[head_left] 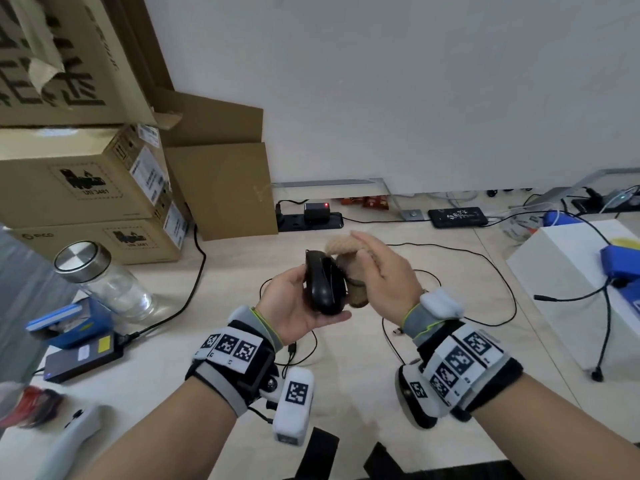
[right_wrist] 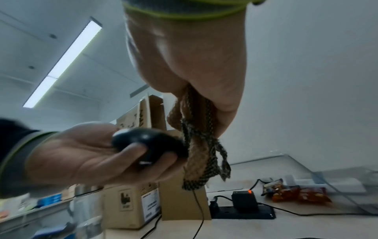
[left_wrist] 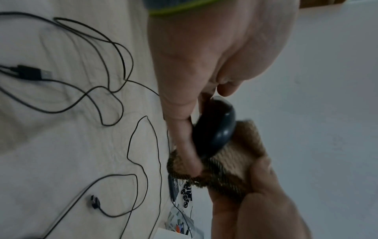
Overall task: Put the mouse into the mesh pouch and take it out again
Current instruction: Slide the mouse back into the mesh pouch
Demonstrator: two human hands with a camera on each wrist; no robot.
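My left hand [head_left: 298,303] holds a glossy black mouse [head_left: 323,287] above the table, fingers curled under it and thumb along its side. The same mouse [left_wrist: 216,129] [right_wrist: 149,142] shows in both wrist views, its far end touching the pouch. My right hand [head_left: 384,275] pinches a tan knitted mesh pouch [head_left: 346,258] that has a darker woven band. The pouch [right_wrist: 196,145] hangs from the right hand's fingers beside the mouse. In the left wrist view the pouch [left_wrist: 231,163] lies just past the mouse. Whether the mouse's tip is inside the opening is hidden.
Black cables [head_left: 467,271] loop over the pale table [head_left: 346,386] below the hands. Cardboard boxes [head_left: 79,188] stack at the back left, beside a glass jar [head_left: 104,278] with a metal lid. A power strip [head_left: 308,220] lies by the wall; a white box [head_left: 568,271] stands at the right.
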